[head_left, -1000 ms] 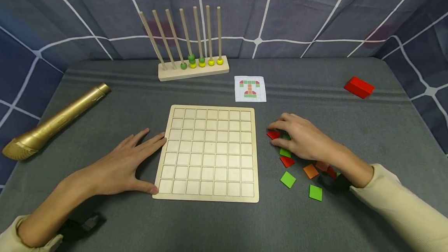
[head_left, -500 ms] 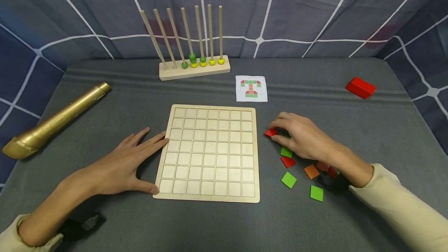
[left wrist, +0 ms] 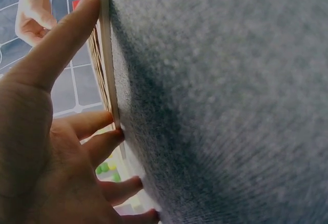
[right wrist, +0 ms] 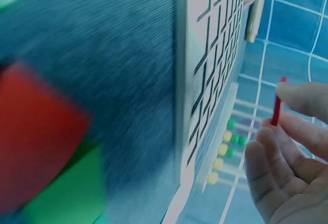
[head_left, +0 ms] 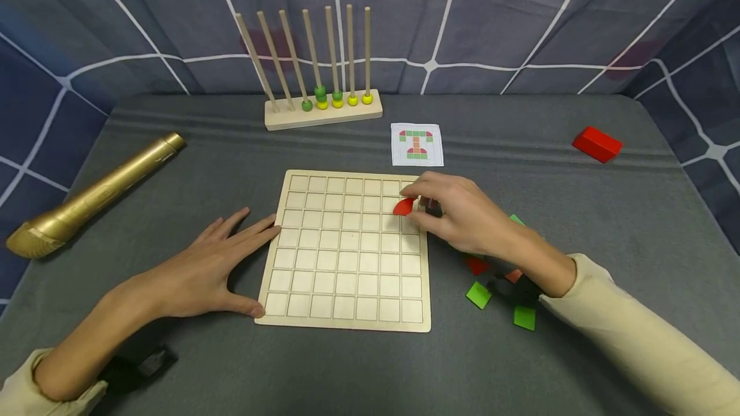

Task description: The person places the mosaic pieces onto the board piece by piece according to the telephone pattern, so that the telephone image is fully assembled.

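A pale wooden grid board [head_left: 335,253] lies flat on the grey table, its squares bare. My right hand [head_left: 457,214] pinches a red quarter-round tile [head_left: 403,207] between thumb and fingers, over the board's upper right squares. In the right wrist view that red tile [right wrist: 278,103] shows edge-on, held above the board. My left hand [head_left: 202,268] rests along the board's left edge with fingers spread, thumb near the lower left corner. Its fingertips touch the board's side in the left wrist view. Green square tiles [head_left: 478,295] and a red tile [head_left: 477,266] lie right of the board, partly hidden by my right arm.
Behind the board lies a paper card [head_left: 417,145] with a coloured tile pattern. A peg rack [head_left: 324,117] with green and yellow beads stands at the back. A gold bottle-like object [head_left: 95,198] lies at left; a red block [head_left: 598,144] sits at far right.
My right hand has lifted the red tile from the pile and carried it left, over the board's upper right. My left hand has stayed at the board's edge.
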`<act>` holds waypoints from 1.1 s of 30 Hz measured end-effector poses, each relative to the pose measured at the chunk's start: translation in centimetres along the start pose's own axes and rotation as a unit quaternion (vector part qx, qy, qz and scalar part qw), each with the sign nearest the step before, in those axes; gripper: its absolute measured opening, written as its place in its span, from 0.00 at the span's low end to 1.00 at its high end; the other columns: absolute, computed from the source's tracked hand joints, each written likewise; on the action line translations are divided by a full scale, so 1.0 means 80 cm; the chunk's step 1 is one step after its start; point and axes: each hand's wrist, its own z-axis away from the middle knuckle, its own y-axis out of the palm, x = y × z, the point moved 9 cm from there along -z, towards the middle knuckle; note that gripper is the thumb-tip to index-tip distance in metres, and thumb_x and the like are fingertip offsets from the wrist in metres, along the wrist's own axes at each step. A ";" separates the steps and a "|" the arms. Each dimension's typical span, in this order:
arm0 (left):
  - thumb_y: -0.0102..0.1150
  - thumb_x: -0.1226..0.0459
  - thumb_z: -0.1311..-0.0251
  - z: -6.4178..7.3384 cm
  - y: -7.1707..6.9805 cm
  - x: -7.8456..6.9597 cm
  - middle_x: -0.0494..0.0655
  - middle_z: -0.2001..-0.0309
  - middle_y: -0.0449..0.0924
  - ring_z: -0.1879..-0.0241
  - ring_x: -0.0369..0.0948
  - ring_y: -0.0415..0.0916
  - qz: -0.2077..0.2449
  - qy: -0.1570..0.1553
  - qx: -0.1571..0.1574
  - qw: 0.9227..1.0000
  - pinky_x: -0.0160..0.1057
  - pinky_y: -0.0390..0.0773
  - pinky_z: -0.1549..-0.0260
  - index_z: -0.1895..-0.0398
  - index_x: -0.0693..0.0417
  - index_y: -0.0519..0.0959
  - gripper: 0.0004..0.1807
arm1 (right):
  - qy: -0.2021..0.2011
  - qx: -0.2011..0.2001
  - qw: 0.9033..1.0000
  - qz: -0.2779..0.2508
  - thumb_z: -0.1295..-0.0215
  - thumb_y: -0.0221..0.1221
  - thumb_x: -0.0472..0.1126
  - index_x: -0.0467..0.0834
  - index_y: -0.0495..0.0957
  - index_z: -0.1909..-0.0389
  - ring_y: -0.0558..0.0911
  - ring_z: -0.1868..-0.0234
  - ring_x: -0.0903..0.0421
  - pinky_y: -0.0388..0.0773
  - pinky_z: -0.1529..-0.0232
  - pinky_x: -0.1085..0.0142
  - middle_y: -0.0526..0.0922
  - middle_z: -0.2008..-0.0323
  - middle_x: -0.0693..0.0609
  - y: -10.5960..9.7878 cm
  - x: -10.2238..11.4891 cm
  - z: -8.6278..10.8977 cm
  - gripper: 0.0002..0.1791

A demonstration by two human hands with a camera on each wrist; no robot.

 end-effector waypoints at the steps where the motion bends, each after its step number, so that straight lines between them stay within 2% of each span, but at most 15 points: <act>1: 0.62 0.26 0.59 0.000 0.000 0.000 0.49 0.22 0.46 0.25 0.61 0.34 0.001 0.000 0.000 1.000 0.68 0.40 0.35 0.21 0.43 0.52 0.63 | -0.007 -0.002 1.000 -0.005 0.38 0.63 0.34 0.41 0.83 0.54 0.80 0.64 0.58 0.75 0.64 0.63 0.80 0.63 0.56 0.002 0.005 -0.004 0.12; 8: 0.62 0.27 0.60 -0.001 0.000 0.002 0.49 0.22 0.46 0.25 0.61 0.33 0.006 -0.001 0.000 1.000 0.68 0.40 0.35 0.21 0.43 0.52 0.64 | -0.049 0.004 0.999 -0.016 0.39 0.64 0.37 0.43 0.86 0.59 0.79 0.67 0.58 0.75 0.64 0.65 0.78 0.62 0.56 0.027 0.033 -0.040 0.08; 14: 0.63 0.27 0.61 -0.002 0.000 0.002 0.48 0.22 0.47 0.25 0.61 0.33 0.009 -0.004 -0.001 1.000 0.68 0.40 0.35 0.21 0.42 0.52 0.64 | -0.060 0.038 0.997 -0.024 0.36 0.63 0.38 0.40 0.86 0.54 0.78 0.67 0.58 0.73 0.64 0.66 0.78 0.61 0.52 0.055 0.052 -0.078 0.11; 18: 0.63 0.26 0.61 -0.002 0.000 0.002 0.47 0.22 0.47 0.25 0.62 0.34 0.008 -0.005 -0.001 1.000 0.69 0.41 0.36 0.21 0.42 0.53 0.64 | -0.038 0.054 0.997 -0.026 0.36 0.64 0.39 0.38 0.83 0.49 0.78 0.66 0.59 0.73 0.64 0.67 0.80 0.61 0.51 0.073 0.056 -0.101 0.16; 24: 0.63 0.26 0.61 -0.002 0.000 0.002 0.47 0.22 0.46 0.25 0.61 0.34 0.012 -0.008 0.000 1.000 0.71 0.42 0.37 0.21 0.42 0.53 0.64 | 0.021 0.049 0.997 -0.056 0.38 0.66 0.38 0.37 0.78 0.46 0.77 0.70 0.61 0.73 0.64 0.68 0.81 0.64 0.52 0.093 0.043 -0.126 0.20; 33: 0.63 0.27 0.61 -0.002 0.001 0.003 0.47 0.22 0.46 0.25 0.61 0.33 0.017 -0.011 0.004 1.000 0.71 0.41 0.36 0.21 0.42 0.52 0.64 | 0.066 0.075 0.993 -0.060 0.40 0.67 0.36 0.39 0.77 0.47 0.80 0.63 0.58 0.74 0.57 0.66 0.83 0.62 0.51 0.108 0.031 -0.139 0.20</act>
